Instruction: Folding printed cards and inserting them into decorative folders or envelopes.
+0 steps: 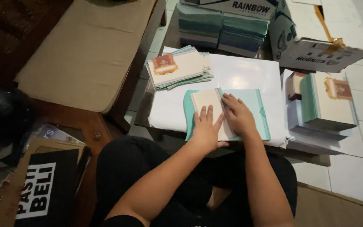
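Centre frame: left hand (206, 128) and right hand (238, 114) lay flat, fingers released, pressing the teal-and-cream card (227, 113); an even, firm press along the fold would crease it best.

Both hands, left hand (206, 130) and right hand (238, 115), press flat on a teal card (255, 109).

The open card (227, 113) at the centre of the frame is teal outside and cream inside, on a glossy white sheet (240, 75); the fanned stack (178, 67) at upper centre is cream with a rust-and-gold emblem and teal edges. At right, the upright stack (330, 103) shows the same cream, teal and rust; the box (311, 50) at upper right is white with dark lettering.
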